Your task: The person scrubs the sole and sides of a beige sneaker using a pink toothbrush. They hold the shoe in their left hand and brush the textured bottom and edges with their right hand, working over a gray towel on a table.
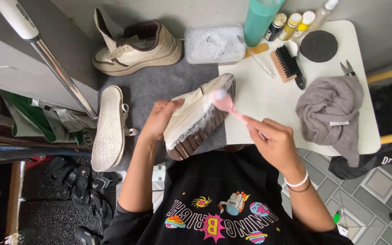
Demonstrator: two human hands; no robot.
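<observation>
From the head camera, looking straight down, the person's left hand [159, 119] gripped a cream sneaker [198, 115] by its upper, holding it tilted on its side so that the dark brown ribbed sole faced the person's body. The shoe hung above the join of a grey mat [159, 84] and a white table [268, 97]. The right hand [275, 140] pinched a pink small-headed brush [225, 103], whose foamy head touched the side of the shoe near the sole's edge. White suds lay along the shoe's midsole.

On the mat to the left, a pair of insoles [109, 129] lay stacked, and a second cream sneaker [137, 47] sat upright at the far edge. Beside it stood a clear tub of foamy water [214, 44]. On the table lay a wooden bristle brush [287, 63], a black round pad [318, 46], small scissors [348, 69] and a crumpled grey towel [332, 111]. A teal bottle [259, 18] and several small bottles [296, 23] stood along the far rim.
</observation>
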